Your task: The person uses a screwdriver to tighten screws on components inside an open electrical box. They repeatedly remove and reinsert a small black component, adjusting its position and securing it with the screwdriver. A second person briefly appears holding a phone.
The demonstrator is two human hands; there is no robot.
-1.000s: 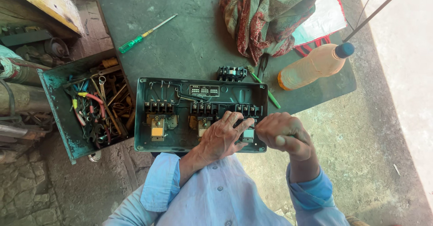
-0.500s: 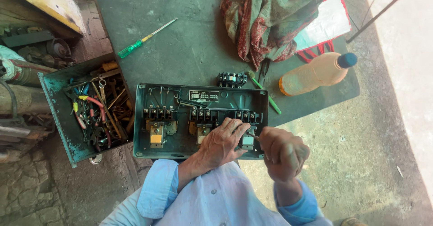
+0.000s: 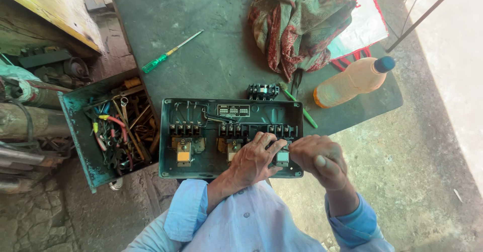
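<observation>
Teal paint covers the open electrical control box (image 3: 231, 136), which lies flat at the near edge of a dark green table (image 3: 201, 55); inside sit three rows of black terminal blocks, thin wires and cream relay parts. Left of it, a toolbox (image 3: 75, 131) holds wrenches and pliers. The left hand (image 3: 254, 159) lies palm-down inside the box, fingers spread and pressing on the right-hand relay, grasping nothing. The right hand (image 3: 319, 159) hovers just beside it at the box's right end, fingers curled in, thumb up; whether it pinches anything I cannot tell.
</observation>
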